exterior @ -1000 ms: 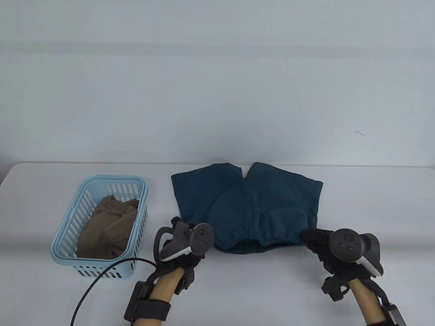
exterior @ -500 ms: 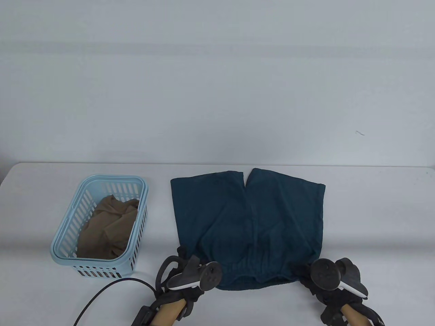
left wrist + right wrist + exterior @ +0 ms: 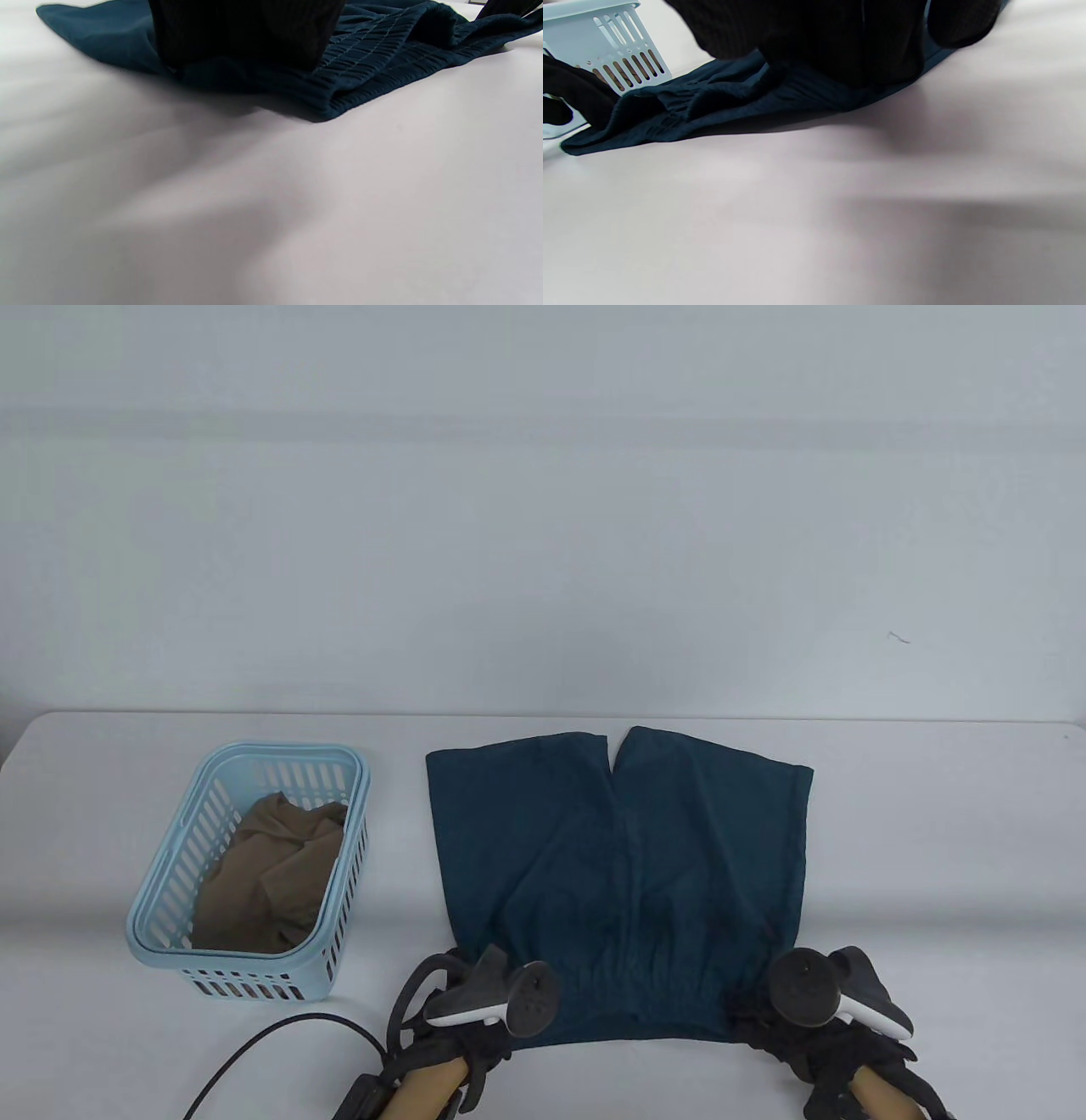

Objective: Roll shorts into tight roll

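teal shorts (image 3: 619, 865) lie flat on the white table (image 3: 933, 831), waistband at the near edge, the 2 legs pointing away. left hand (image 3: 475, 1010) sits on the waistband's left corner and right hand (image 3: 806, 1010) on its right corner. wrist views show gloved fingers on the ribbed band; gripping or only pressing: cannot tell. light blue basket (image 3: 170, 916) with a brown garment (image 3: 271, 865) stands left of the shorts, apart.

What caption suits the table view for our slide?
Both gloved hands, left hand and right hand, grip the teal shorts' waistband beside a blue basket.
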### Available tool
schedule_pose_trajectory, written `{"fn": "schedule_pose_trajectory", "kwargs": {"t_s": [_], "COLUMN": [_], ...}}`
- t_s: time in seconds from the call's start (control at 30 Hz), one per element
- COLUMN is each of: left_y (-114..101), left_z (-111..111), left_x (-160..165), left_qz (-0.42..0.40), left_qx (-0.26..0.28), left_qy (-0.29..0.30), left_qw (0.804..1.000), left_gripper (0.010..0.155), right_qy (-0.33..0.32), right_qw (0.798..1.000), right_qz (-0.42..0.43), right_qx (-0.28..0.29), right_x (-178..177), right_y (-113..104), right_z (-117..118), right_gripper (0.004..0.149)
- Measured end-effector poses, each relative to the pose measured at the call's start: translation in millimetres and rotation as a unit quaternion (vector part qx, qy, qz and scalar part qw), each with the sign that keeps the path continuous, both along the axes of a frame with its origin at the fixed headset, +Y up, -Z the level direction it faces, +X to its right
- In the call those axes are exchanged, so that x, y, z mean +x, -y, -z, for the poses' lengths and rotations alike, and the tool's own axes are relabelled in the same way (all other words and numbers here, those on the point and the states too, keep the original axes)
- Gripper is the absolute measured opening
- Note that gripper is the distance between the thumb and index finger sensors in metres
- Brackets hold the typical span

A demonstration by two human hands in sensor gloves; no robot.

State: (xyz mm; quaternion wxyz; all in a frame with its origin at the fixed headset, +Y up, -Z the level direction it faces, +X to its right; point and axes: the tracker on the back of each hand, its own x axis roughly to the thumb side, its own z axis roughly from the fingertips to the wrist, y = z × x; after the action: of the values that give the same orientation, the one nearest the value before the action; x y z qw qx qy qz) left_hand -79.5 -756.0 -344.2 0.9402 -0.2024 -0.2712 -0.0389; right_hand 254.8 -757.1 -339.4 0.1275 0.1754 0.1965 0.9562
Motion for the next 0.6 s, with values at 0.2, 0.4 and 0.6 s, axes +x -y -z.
{"fn": "schedule_pose_trajectory", "kwargs": {"t_s": [0.2,0.4,0.6], "left_y": [-4,-4,-16], "left_z": [1,0,12], "left_x": [0,3,0], "left_qz": [-0.008,0.006,-0.014], "left_qx": [-0.036,-0.034,0.009], "left_qy": [-0.005,0.006,-0.018], "left_qw": [0.999,0.999,1.0], "left_gripper": [0.04,0.039,0.042], "right_qy": [-0.001,-0.003,0.018], "right_qw": [1.0,1.0,0.996], "right_qz": [0.013,0.01,0.034], "right_qx": [-0.014,-0.018,0.086], "right_x": [-1,-2,-3], "right_y": [-2,-1,-19], "right_z": [0,0,-1], "right_gripper": [0.046,0.044,0.046]}}
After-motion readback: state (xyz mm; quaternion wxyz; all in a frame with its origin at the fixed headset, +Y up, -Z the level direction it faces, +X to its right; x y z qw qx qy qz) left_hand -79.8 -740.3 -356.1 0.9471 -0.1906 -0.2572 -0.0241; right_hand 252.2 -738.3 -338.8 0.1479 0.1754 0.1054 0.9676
